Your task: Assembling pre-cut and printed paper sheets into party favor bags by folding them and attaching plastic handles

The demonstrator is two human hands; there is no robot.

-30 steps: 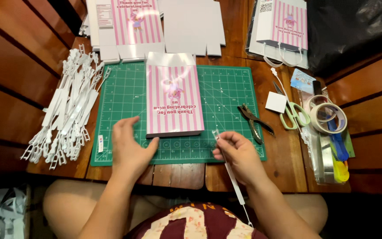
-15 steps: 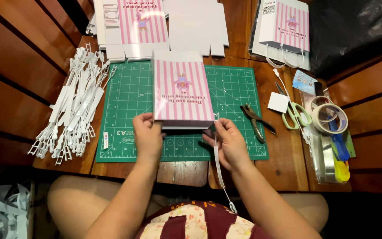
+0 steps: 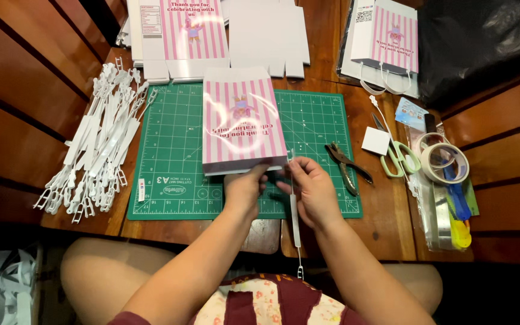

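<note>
While both hands meet at the near edge of the pink-striped paper bag, the right hand is closed in a pinch on a thin white plastic handle strip, which runs from that grip back toward the person's lap and ends in a small hooked tip. Just left of it, the left hand has its grip curled onto the bag's open bottom edge, fingers tucked under the lip; how tightly it presses I cannot tell. Beyond the two grips the bag lies flat on a green cutting mat, printed face up, its far end pointing away. Right of the right hand's grip, dark pliers lie at the mat's edge, and further right sit a white square pad, green-handled scissors and a tape roll. Well left of the left grip, a heap of white handle strips lies on the wooden bench. Farthest out, flat unfolded bag blanks and a stack of finished bags lie past the mat.
</note>
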